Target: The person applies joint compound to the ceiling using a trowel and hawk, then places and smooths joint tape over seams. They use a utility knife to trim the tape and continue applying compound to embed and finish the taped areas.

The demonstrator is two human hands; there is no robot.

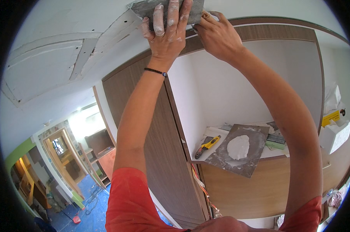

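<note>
Overhead, a flat grey plate (198, 8) lies close against the white ceiling, its upper part cut off by the frame. My left hand (166, 36) is spread over it, fingers stretched out and smeared with white paste; its thumb is hidden. At the plate's right edge, my right hand (217, 36) is closed with bent fingers gripping it; whether there is a handle I cannot make out. Below, on the cabinet's shelf, rests a larger grey board (242, 133) with a round mound of white paste (238, 147). A yellow and black utility knife (208, 147) lies left of that board.
A brown wood-grain cabinet door (148, 131) stands at the left of the open white niche (236, 85). Grey filler strips (84, 58) mark the ceiling. Orange cables (200, 183) hang beneath the shelf. At right is a white box (335, 135). Blue sheeting (64, 216) covers the floor.
</note>
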